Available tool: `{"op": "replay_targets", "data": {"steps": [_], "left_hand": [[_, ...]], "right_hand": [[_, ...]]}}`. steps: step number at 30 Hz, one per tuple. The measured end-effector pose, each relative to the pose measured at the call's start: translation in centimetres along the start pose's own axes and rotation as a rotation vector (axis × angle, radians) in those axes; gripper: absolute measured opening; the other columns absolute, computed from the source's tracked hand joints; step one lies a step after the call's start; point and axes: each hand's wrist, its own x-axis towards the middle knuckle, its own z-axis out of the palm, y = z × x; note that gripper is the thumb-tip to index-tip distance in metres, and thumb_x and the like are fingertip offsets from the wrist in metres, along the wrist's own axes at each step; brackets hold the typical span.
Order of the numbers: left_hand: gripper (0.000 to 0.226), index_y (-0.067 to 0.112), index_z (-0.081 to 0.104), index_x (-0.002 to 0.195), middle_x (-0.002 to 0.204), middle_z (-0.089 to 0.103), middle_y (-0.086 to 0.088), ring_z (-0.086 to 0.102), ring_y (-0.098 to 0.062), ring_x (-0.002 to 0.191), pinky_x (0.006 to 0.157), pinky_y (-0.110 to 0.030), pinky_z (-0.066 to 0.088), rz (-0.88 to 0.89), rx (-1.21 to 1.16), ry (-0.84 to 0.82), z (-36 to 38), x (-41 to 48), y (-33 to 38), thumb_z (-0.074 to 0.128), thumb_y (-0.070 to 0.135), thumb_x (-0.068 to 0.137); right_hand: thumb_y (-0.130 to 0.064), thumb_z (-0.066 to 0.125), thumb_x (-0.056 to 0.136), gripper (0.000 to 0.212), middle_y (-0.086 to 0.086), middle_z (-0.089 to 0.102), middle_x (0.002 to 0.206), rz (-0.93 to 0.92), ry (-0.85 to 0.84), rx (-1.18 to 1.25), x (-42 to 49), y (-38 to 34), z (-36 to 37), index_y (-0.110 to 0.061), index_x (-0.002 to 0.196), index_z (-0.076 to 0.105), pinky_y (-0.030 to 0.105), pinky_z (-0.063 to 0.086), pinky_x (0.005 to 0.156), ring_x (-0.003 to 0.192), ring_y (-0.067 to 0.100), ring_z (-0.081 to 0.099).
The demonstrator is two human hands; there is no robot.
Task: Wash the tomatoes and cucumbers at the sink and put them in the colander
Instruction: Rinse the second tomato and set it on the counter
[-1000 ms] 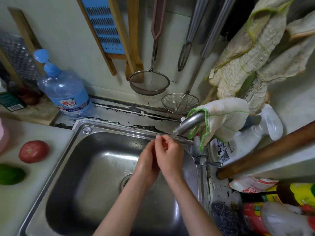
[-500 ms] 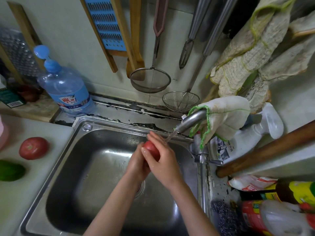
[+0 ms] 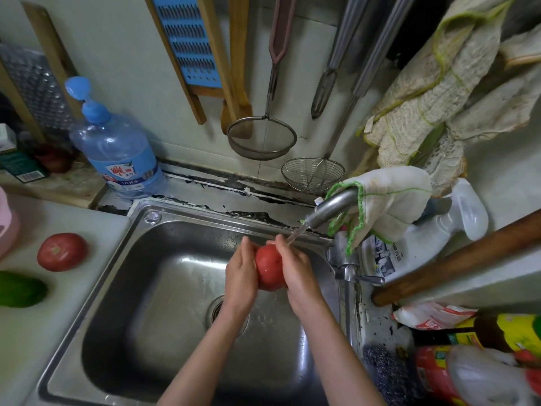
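Note:
A red tomato [image 3: 268, 266] is held over the steel sink [image 3: 152, 288], between my left hand [image 3: 241, 276] and my right hand [image 3: 295, 271]. Both hands cup it from the sides, fingers curled round it. Water runs from the tap [image 3: 330, 208] onto the top of the tomato and my right fingers. A second tomato [image 3: 62, 252] lies on the white counter to the left of the sink. Below it a green cucumber [image 3: 20, 289] is cut off by the left edge. A pink rim [image 3: 7, 224] shows at the far left edge; I cannot tell what it belongs to.
A big blue water bottle [image 3: 117, 153] stands behind the sink's left corner. Strainers, a grater and tongs hang on the wall. A cloth [image 3: 392, 197] is draped over the tap. Bottles, bags and a wooden handle [image 3: 456, 259] crowd the right side.
My hands have lowered slightly from the spout and spread apart, so the tomato, hidden a second ago, now shows between them.

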Motion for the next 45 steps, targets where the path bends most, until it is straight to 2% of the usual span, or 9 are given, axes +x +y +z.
{"op": "replay_targets", "data": {"steps": [6,11,14,16,21,30,37,42,45], "left_hand": [[0.042,0.014,0.049,0.076,0.072,0.049,-0.009,0.051,-0.022,0.071,0.068,-0.046,0.051,-0.086,-0.097,0.162,0.0,0.6,-0.7,0.035,0.045,0.098],[0.045,0.002,0.062,0.108,0.096,0.065,-0.017,0.066,-0.021,0.082,0.066,-0.029,0.058,-0.236,-0.342,-0.076,0.3,-0.2,0.9,0.041,0.04,0.098],[0.044,0.008,0.057,0.121,0.107,0.065,-0.013,0.065,-0.016,0.089,0.08,-0.034,0.054,-0.294,-0.475,-0.222,0.8,-1.2,1.3,0.054,0.038,0.09],[0.041,0.015,0.052,0.124,0.108,0.065,-0.01,0.066,-0.016,0.088,0.074,-0.032,0.057,-0.303,-0.513,-0.243,0.8,-1.3,1.4,0.058,0.034,0.089],[0.036,0.013,0.055,0.112,0.095,0.062,-0.012,0.065,-0.017,0.072,0.054,-0.026,0.054,-0.348,-0.399,-0.161,0.7,0.0,1.4,0.044,0.043,0.096],[0.036,0.008,0.063,0.09,0.072,0.065,-0.008,0.065,-0.015,0.066,0.057,-0.023,0.053,-0.458,-0.581,-0.22,1.7,0.2,1.6,0.033,0.027,0.097],[0.035,0.003,0.058,0.089,0.075,0.063,-0.01,0.059,-0.021,0.078,0.069,-0.027,0.05,-0.442,-0.642,-0.242,1.9,-0.4,1.6,0.031,0.023,0.102],[0.031,0.003,0.051,0.081,0.058,0.059,-0.007,0.061,-0.016,0.052,0.046,-0.019,0.05,-0.41,-0.678,-0.243,1.4,0.3,2.4,0.027,0.01,0.099],[0.034,0.003,0.059,0.087,0.069,0.064,-0.01,0.066,-0.018,0.06,0.051,-0.022,0.054,-0.434,-0.643,-0.305,1.1,0.4,2.3,0.031,0.019,0.098]], "right_hand": [[-0.025,0.065,0.087,0.008,-0.011,0.07,0.095,-0.275,-0.013,0.023,-0.6,0.8,-0.4,-0.025,0.094,0.07,0.014,0.048,0.077,0.089,-0.001,0.064],[-0.032,0.057,0.092,0.017,-0.014,0.072,0.087,-0.347,0.148,0.015,0.0,0.2,-0.5,-0.031,0.084,0.073,0.021,0.049,0.084,0.087,-0.002,0.065],[-0.027,0.053,0.096,0.019,-0.017,0.07,0.092,-0.361,0.169,-0.025,-0.1,0.1,-0.6,-0.032,0.094,0.071,0.016,0.047,0.082,0.089,-0.005,0.063],[-0.021,0.05,0.097,0.023,-0.017,0.067,0.104,-0.384,0.089,-0.088,-0.6,0.4,-0.8,-0.029,0.108,0.069,0.012,0.045,0.087,0.101,-0.005,0.06],[-0.01,0.058,0.091,0.037,-0.025,0.058,0.118,-0.485,-0.024,-0.199,-1.8,2.0,-1.6,-0.025,0.126,0.059,0.015,0.042,0.1,0.116,-0.008,0.053],[-0.034,0.048,0.096,0.032,-0.008,0.05,0.139,-0.528,0.007,-0.52,-0.5,1.1,-0.3,-0.024,0.123,0.06,0.027,0.034,0.11,0.129,0.006,0.042],[-0.041,0.045,0.093,0.039,0.0,0.07,0.072,-0.598,0.048,-0.572,0.3,0.4,0.6,-0.012,0.077,0.067,0.034,0.051,0.071,0.07,0.013,0.064],[-0.041,0.047,0.089,0.038,-0.004,0.064,0.116,-0.903,0.021,-0.717,0.0,0.8,0.1,-0.014,0.109,0.064,0.022,0.045,0.095,0.106,0.01,0.058],[-0.038,0.05,0.09,0.033,-0.003,0.067,0.109,-0.95,0.041,-0.692,0.4,0.7,-0.4,-0.014,0.106,0.066,0.026,0.048,0.091,0.1,0.01,0.061]]}}
